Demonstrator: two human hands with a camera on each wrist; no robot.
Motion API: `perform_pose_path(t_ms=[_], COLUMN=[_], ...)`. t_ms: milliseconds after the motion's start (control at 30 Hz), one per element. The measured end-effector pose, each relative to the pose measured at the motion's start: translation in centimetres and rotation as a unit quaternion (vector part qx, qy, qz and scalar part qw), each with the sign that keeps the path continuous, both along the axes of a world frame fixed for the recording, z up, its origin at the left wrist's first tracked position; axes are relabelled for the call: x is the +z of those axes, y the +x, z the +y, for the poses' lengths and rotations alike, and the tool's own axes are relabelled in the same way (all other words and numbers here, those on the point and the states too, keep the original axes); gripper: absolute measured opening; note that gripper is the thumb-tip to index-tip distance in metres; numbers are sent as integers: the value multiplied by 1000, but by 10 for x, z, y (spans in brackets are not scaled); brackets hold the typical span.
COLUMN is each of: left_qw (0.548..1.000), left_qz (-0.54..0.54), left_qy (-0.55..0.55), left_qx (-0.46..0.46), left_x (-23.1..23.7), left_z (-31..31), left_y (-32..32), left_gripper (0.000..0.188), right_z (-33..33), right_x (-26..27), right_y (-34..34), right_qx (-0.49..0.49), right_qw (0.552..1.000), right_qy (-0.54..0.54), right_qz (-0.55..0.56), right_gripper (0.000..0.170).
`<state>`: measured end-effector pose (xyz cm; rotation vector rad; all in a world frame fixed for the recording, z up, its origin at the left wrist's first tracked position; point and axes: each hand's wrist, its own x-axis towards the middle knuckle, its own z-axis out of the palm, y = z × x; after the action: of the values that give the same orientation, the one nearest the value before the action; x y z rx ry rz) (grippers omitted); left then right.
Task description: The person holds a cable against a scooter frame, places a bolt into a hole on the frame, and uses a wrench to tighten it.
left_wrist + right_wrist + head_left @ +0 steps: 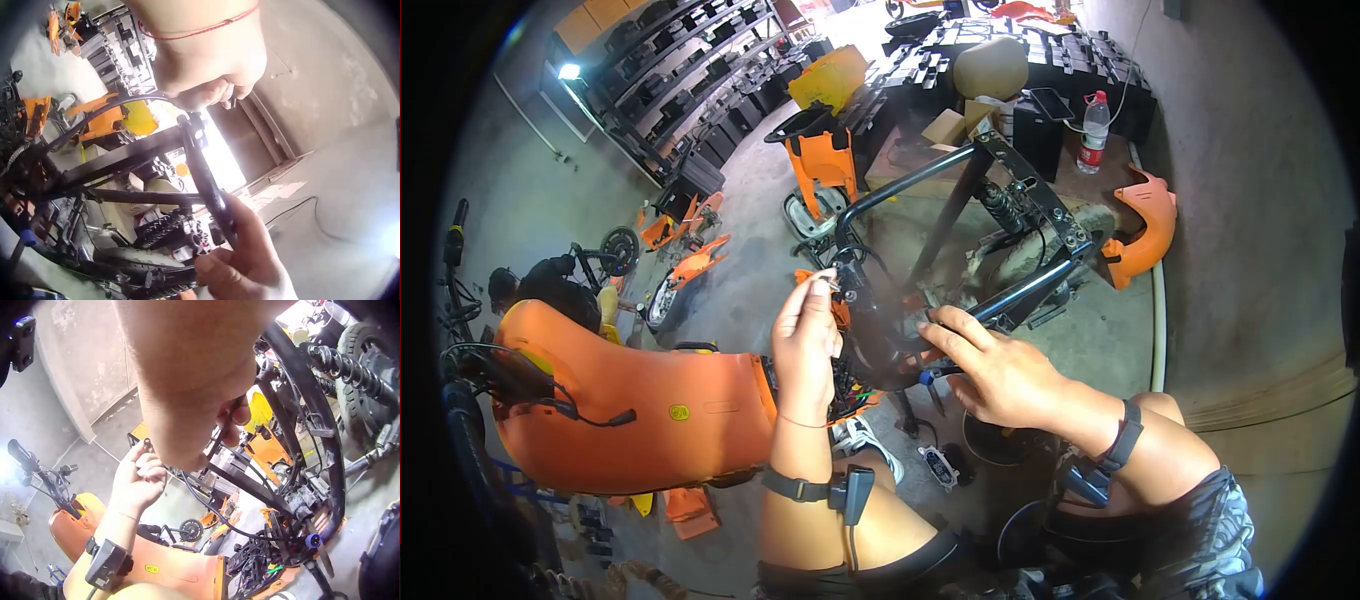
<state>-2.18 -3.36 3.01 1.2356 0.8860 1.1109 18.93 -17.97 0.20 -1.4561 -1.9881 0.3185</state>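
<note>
In the head view a black tubular vehicle frame (900, 187) stands in front of me. My left hand (805, 325) is raised at its left side, fingers folded. Thumb and fingertips pinch a small dark cylindrical part (148, 444), whose exact kind I cannot tell. My right hand (1005, 375) is over the near part of the frame. Its fingers curl round a black tube (219, 439) in the right wrist view. In the left wrist view, the right hand's thumb and fingers (240, 269) are at the lower end of that black tube (206, 178).
An orange scooter body (630, 400) stands at left, with a crouching person (550, 290) behind it. An orange fender (1145, 230) leans at right. Behind the frame, a bottle (1092, 135) and a phone (1052, 104) sit on a low platform. A round gauge part (940, 467) lies below.
</note>
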Motion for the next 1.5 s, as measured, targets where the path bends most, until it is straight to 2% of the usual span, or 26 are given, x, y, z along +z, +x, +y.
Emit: perform_pose_path(t_ms=[100,133,233,333,400,433,500,567,633,700,767,800,900,967,1033,1100,1133,1167,1233,1300,1333,1400,1500], left_qw=[970,970,896,877,866,878,883,876,846,846,845,850,868,891,896,910,913,912,933,928,938,947,960], left_qz=[-202,-202,-348,-365,-377,-358,-337,-342,-380,-378,-380,-370,-340,-301,-294,-277,-271,-277,-226,-237,-210,-182,-155], left_qy=[-91,-90,-209,-249,-266,-278,-303,-315,-313,-310,-317,-311,-297,-298,-288,-266,-255,-255,-234,-230,-229,-225,-194], left_qx=[-104,-103,-180,-189,-191,-153,-120,-131,-203,-212,-206,-208,-206,-164,-166,-159,-165,-165,-155,-172,-154,-138,-133], left_x=[4,5,16,22,21,22,31,33,19,15,18,17,7,7,6,5,5,7,10,10,13,14,12], left_z=[2,-1,-18,-31,-38,-43,-52,-56,-50,-51,-52,-50,-44,-44,-46,-49,-52,-55,-61,-63,-66,-68,-71], left_y=[-11,-11,-7,-1,4,8,17,17,11,5,5,4,1,2,4,5,6,7,8,9,11,13,10], left_gripper=[33,33,29,32,36,41,46,47,50,49,44,42,39,37,33,27,25,25,26,27,25,24,24], right_z=[-4,-7,-12,-11,-9,-7,-8,-11,-10,-11,-15,-18,-22,-24,-29,-32,-32,-33,-28,-16,-11,-3,-1], right_x=[4,9,17,12,11,10,12,17,12,8,13,13,10,1,19,44,54,69,80,76,69,55,40], right_y=[-2,-4,-8,-8,-8,-5,-5,-1,2,1,-2,0,10,24,37,58,68,75,97,119,127,138,137], right_qx=[-4,-3,6,-14,-44,-51,-53,-24,27,72,48,43,14,30,-23,-136,-188,-264,-321,-365,-366,-347,-331], right_qw=[1000,1000,998,990,982,980,956,943,964,967,968,969,978,987,994,991,979,962,941,922,922,913,910], right_qy=[2,-12,-23,26,58,83,9,-65,-40,-64,-106,-106,-186,-150,-105,16,73,58,110,97,97,122,145], right_qz=[3,23,59,140,175,174,289,324,261,236,222,218,89,43,24,8,8,35,-12,-81,-82,-176,-205], right_gripper=[76,76,66,43,37,34,27,21,17,20,22,22,36,34,33,29,28,27,26,29,29,33,35])
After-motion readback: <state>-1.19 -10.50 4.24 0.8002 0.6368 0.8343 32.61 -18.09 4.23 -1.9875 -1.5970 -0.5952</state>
